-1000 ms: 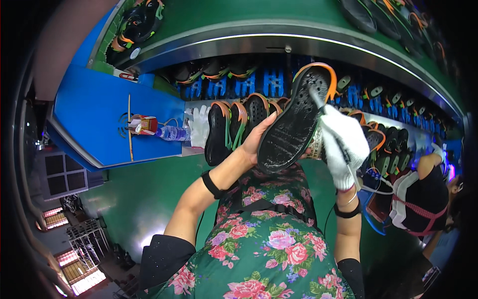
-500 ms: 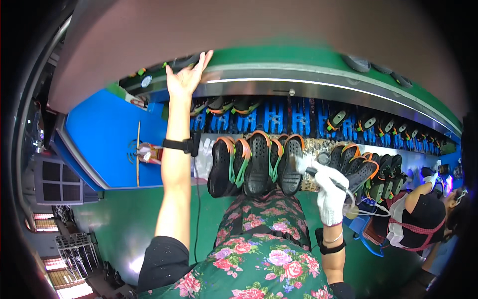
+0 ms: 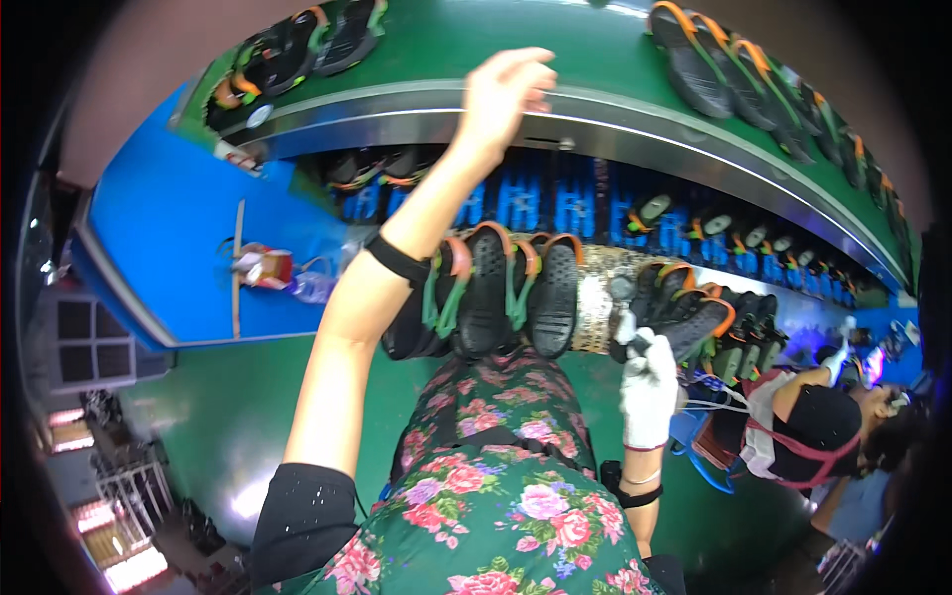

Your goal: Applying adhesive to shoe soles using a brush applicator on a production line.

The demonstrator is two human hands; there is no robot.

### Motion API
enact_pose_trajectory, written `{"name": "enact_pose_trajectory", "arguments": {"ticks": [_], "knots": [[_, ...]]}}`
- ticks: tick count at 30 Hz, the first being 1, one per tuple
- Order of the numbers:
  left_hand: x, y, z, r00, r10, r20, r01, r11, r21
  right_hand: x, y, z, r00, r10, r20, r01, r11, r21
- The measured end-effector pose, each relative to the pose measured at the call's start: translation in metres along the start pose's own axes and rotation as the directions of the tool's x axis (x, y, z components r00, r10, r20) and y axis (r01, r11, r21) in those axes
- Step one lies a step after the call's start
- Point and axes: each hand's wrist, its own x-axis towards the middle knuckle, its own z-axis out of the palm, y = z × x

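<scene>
My bare left hand (image 3: 506, 94) reaches over the green conveyor belt (image 3: 565, 55), its fingers apart and slightly bent, holding nothing. A white knitted glove covers my right hand (image 3: 648, 392). Its fingers close round what looks like a brush (image 3: 626, 330), with a pale tip and a dark part; most of it is hidden by the glove. Left of that hand, black clogs with orange and green straps stand in a row, the rightmost clog (image 3: 554, 302) nearest to it. My left forearm hides part of the leftmost clogs. More black clogs (image 3: 689, 322) lie just beyond the glove.
Clogs (image 3: 352, 40) ride on the belt at left, and a line of them (image 3: 694, 64) at right. Under its metal edge, a shelf holds blue racks (image 3: 518, 203) and more shoes. A blue panel (image 3: 178, 248) stands left. A co-worker (image 3: 808, 421) sits at right.
My left hand has swung right across the belt's edge. The gloved hand has drawn away from the rightmost clog, with the brush now beside it. The view has shifted, showing more of the belt.
</scene>
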Motion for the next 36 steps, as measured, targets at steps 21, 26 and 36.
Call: {"name": "enact_pose_trajectory", "arguments": {"ticks": [21, 26, 36], "knots": [[-0.075, 0.025, -0.034, 0.695, 0.458, -0.555, -0.396, 0.887, 0.237, -0.041, -0.031, 0.013, 0.989, -0.051, -0.141, 0.078, 0.978, 0.191], [-0.125, -0.005, -0.068, 0.964, -0.051, -0.259, 0.094, 0.984, 0.154, -0.052, -0.042, 0.057, 0.983, -0.136, 0.12, 0.154, 0.976, -0.157], [-0.269, -0.067, 0.046, 0.555, -0.567, 0.608, 0.793, 0.141, -0.593, -0.018, -0.011, 0.076, 0.59, -0.391, 0.706, 0.8, 0.168, -0.576]]}}
